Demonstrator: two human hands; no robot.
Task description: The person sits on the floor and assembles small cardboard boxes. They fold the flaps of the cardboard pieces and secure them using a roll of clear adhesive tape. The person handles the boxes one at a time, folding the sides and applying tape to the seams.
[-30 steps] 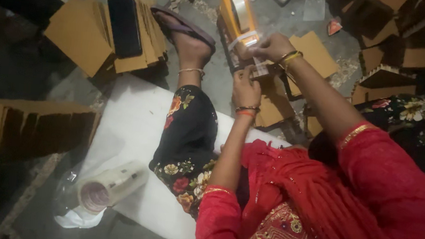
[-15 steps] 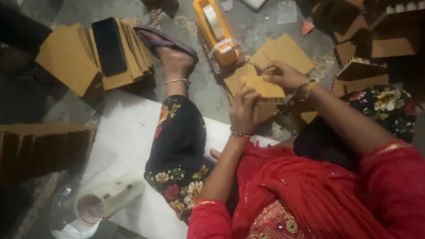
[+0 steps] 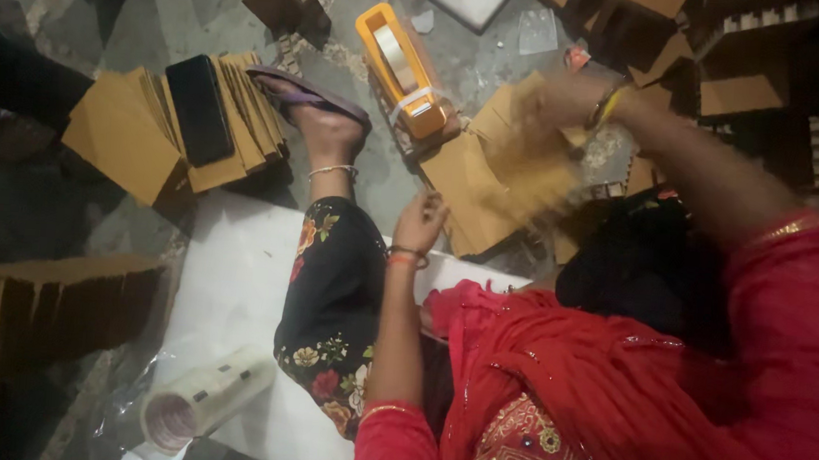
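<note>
Sitting on the floor, left hand [image 3: 420, 223] loosely curled at the near edge of the flat brown cardboard sheet [image 3: 490, 173]; blurred right hand [image 3: 558, 101] sits at its far end, grip unclear, nearest the orange tape dispenser [image 3: 404, 66]

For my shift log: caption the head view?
Both hands, left hand and blurred right hand, at cardboard sheets beside orange tape dispenser.

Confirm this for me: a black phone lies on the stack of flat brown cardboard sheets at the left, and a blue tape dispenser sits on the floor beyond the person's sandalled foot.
One detail is wrong: the tape dispenser is orange-yellow plastic, not blue. The head view shows it on the grey floor beyond the sandalled foot. The rest holds: the black phone lies on the stack of flat brown cardboard sheets at the left.
</note>
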